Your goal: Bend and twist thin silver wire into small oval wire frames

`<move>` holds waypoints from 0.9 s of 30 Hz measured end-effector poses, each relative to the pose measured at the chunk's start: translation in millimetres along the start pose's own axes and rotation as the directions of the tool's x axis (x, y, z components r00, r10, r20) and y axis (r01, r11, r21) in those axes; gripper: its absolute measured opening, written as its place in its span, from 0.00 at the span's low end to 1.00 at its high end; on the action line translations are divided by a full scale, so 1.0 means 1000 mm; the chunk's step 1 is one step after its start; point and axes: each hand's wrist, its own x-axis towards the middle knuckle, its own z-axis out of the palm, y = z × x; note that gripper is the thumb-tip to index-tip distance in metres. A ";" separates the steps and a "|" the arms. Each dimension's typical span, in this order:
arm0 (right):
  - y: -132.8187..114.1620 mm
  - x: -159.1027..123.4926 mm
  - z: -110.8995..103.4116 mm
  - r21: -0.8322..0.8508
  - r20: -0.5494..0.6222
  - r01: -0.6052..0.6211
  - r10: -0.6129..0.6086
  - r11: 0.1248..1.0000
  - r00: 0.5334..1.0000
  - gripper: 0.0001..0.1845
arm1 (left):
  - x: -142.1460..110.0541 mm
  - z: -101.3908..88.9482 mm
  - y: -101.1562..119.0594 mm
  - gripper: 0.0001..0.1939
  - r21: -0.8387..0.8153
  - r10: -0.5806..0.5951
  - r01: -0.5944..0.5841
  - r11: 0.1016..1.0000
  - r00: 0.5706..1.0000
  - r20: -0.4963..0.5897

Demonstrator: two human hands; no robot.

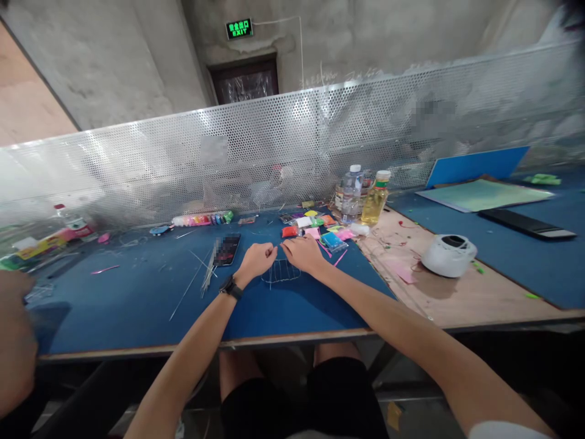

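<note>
Nearest, below the wire frame (281,272), are the person's black shorts (345,390), under the edge of the blue tabletop (292,314). The frame, a small open lattice of thin wire, sits between and just in front of the two hands. The left hand (259,259), with a black watch (231,288) on its wrist, and the right hand (305,251) meet at the frame's far edge, each grip pressed together with curled fingers, pinching wire there; the exact fingertip contact is too small to make out.

Well left of the frame, another person's blurred arm (16,341) enters. Nearer on that side lie loose wire rods (209,274) and, just beyond them, a smartphone (227,250). Well right of the frame stands a rounded white container (449,259) with a dark opening.

Behind the frame and the right hand are colourful packets (334,242); farther right of them stand a white-capped clear bottle (353,192) and a bottle of yellow liquid (375,204). A perforated metal screen (274,146) rises beyond the frame.
</note>
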 end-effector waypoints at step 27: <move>0.017 0.004 -0.009 -0.087 0.104 -0.224 0.232 0.971 0.967 0.27 | 0.001 -0.015 -0.007 0.19 0.033 -0.046 0.047 0.998 0.999 -0.026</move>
